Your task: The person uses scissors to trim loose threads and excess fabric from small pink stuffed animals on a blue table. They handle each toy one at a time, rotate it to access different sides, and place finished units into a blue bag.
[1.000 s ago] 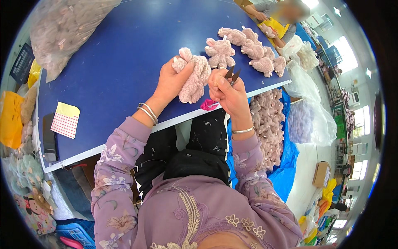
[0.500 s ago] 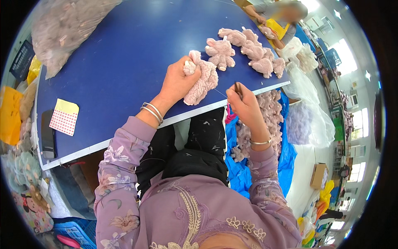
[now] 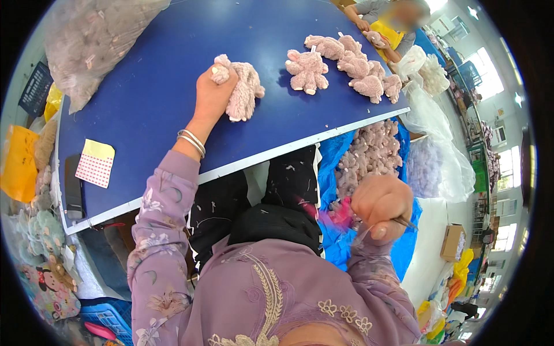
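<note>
My left hand [image 3: 212,95] is closed around a pale pink plush toy [image 3: 245,95], held above the blue table. Part of the toy sticks out past my thumb and the fluffy body hangs to the right. My right hand [image 3: 381,202] is closed in front of the table's edge, blurred by motion. The tip of a slim dark metal tool [image 3: 403,221] pokes out of it; the rest is hidden in the fist. Beside that hand, something bright pink [image 3: 340,215] is smeared by motion. One pink plush toy [image 3: 306,71] lies on its own on the table, near several piled ones [image 3: 353,62].
Below the blue table's [image 3: 173,75] edge, a blue bag [image 3: 337,242] holds many pink plush pieces [image 3: 369,153]. A stuffed clear sack [image 3: 95,46] stands far left. A sticker sheet [image 3: 97,164] and a phone [image 3: 74,187] lie at left. A person [image 3: 392,29] works at the far right.
My right hand has swung down and right, away from the toy, to below the table edge. My left hand has moved left with the plush toy. The bright pink thing has shifted downward.
</note>
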The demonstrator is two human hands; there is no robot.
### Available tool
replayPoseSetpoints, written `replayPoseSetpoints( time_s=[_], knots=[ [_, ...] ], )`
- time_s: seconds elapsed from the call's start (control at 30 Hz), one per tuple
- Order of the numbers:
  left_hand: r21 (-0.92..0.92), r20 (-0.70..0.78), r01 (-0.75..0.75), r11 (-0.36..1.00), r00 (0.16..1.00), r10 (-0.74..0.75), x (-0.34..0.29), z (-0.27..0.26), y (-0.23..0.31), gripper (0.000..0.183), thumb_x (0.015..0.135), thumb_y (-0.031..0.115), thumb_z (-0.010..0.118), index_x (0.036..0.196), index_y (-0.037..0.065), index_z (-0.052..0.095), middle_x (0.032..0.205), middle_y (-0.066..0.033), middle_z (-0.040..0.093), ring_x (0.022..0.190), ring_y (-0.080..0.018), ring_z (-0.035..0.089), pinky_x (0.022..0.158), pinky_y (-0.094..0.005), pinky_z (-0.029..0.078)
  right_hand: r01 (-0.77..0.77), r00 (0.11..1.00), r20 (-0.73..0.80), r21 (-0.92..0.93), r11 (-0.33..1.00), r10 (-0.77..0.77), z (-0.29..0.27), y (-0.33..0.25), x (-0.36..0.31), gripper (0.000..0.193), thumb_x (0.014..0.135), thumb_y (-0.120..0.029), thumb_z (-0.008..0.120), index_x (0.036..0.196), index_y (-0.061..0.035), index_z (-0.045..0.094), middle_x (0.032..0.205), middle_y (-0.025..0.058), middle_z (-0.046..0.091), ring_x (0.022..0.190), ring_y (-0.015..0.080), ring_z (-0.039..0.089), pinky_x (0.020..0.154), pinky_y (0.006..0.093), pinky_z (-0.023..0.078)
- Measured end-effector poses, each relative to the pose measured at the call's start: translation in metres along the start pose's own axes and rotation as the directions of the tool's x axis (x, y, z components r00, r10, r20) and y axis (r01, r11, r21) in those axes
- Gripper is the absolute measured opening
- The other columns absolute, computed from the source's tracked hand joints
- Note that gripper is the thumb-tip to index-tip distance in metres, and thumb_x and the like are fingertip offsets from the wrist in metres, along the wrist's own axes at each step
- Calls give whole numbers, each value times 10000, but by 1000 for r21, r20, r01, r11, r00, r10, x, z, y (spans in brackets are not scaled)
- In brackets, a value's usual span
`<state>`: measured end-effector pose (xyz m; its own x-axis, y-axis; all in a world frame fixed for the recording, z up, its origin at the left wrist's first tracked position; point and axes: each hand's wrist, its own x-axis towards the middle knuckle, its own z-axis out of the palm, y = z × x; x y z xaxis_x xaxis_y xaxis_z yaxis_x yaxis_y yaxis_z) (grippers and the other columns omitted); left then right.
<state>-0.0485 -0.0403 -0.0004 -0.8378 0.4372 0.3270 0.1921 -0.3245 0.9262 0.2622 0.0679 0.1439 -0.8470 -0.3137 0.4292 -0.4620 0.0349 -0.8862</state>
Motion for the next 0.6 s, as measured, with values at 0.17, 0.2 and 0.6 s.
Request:
replayPoseSetpoints(
  time_s=[0.17,0.2,0.6],
  knots=[
    [-46,80,34,998,996,-30,-11,20,26,214,915,190,636,763,59,562,717,29,585,642,-24,511,562,-216,431,-427,903,-352,-664,614,248,4,73,-30,163,899,-82,576,993,-12,689,703,48,591,639,121,555,572,253,434],
    [-73,86,43,996,996,-37,-13,23,28,220,916,200,637,764,62,559,718,28,586,645,-23,511,562,-215,431,-513,853,-397,-521,682,338,-4,69,-35,171,895,-86,580,1005,-9,686,706,36,587,648,98,536,575,245,428],
    [-72,180,22,997,984,-9,-27,36,29,208,891,197,677,782,63,561,734,25,588,655,-28,511,570,-214,430,-361,505,-807,124,924,305,-33,130,35,423,859,-246,682,1148,40,565,903,29,588,551,52,448,485,217,409]
  ],
)
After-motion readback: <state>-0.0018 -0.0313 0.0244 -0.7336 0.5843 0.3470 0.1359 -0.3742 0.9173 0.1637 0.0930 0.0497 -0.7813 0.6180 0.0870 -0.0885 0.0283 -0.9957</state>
